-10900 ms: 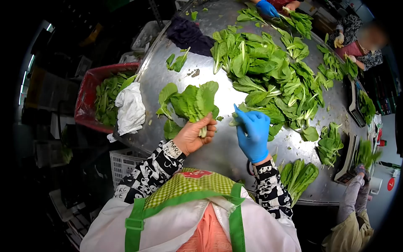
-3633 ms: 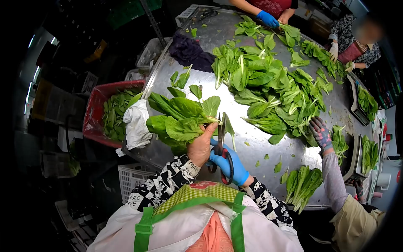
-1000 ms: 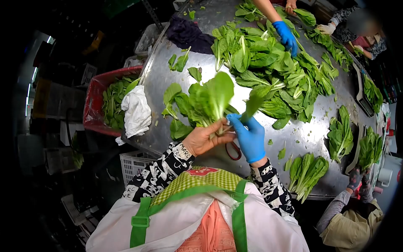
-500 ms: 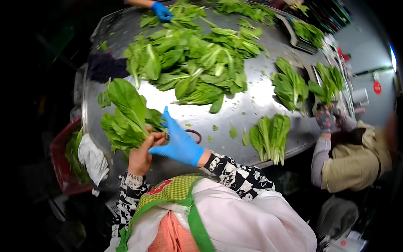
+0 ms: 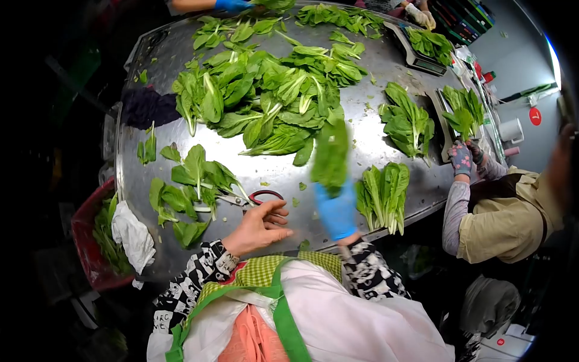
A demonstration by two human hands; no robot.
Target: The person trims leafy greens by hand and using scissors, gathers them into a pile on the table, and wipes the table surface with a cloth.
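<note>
My right hand [image 5: 336, 211], in a blue glove and blurred by motion, grips a bunch of leafy greens [image 5: 331, 158]. Just right of it lies a stack of long greens [image 5: 384, 196] near the table's front edge. My bare left hand [image 5: 259, 228] is empty, its fingers apart, over the front of the table. Beside its fingertips are scissors [image 5: 266, 196] with dark red handles, the blades partly under loose leaves [image 5: 196, 175]. The large pile of greens [image 5: 265, 90] covers the middle of the metal table [image 5: 235, 158].
A red tub [image 5: 90, 241] with leaves and a white cloth [image 5: 131, 235] are at the left edge, a dark cloth [image 5: 148, 108] behind. At right, a co-worker's gloved hand [image 5: 461, 158] touches greens [image 5: 463, 111] on a scale. Another blue-gloved hand [image 5: 234, 5] is at the far edge.
The bunch has left my left hand and moved right in my right hand. My left hand has opened, and the scissors show more fully. The view has swung rightward since a second ago.
</note>
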